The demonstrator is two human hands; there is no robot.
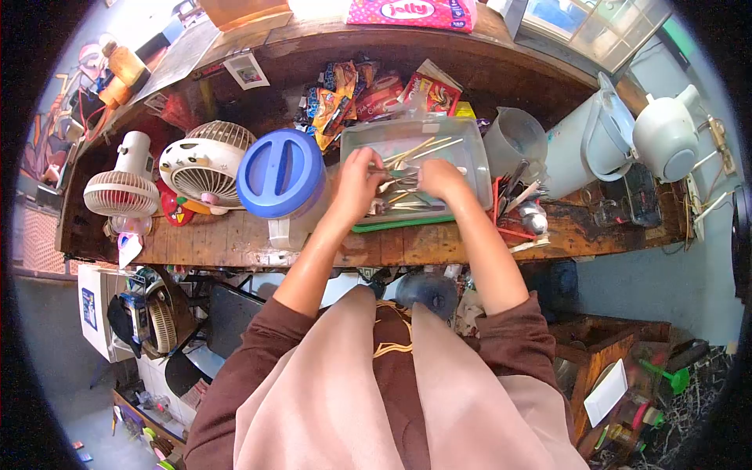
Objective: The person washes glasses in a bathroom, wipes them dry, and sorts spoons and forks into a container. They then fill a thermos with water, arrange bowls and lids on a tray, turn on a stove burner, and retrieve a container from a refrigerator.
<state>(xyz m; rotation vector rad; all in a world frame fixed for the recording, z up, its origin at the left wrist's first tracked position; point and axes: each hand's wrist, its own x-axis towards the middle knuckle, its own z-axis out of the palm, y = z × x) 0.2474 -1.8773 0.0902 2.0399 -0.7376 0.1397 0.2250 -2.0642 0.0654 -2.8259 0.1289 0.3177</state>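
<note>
A clear plastic container (475, 145) with a green edge underneath stands on the wooden shelf, holding a loose mix of cutlery and thin pale sticks (432, 147). My left hand (359, 182) reaches over its left side, fingers closed on a piece of metal cutlery (403, 167). From the right, my right hand (443, 180) is inside the container with its fingers curled down. What those fingers grip is hidden behind the hand. The two hands are close together but apart, with cutlery showing between and below them.
A blue-lidded pitcher (280, 174) stands left of the container, with two small fans (207, 163) beyond. To the right are a clear jug (515, 141), loose utensils (513, 188), a tall pale-blue pitcher (583, 145) and a kettle (666, 137). Snack packets (333, 106) lie behind.
</note>
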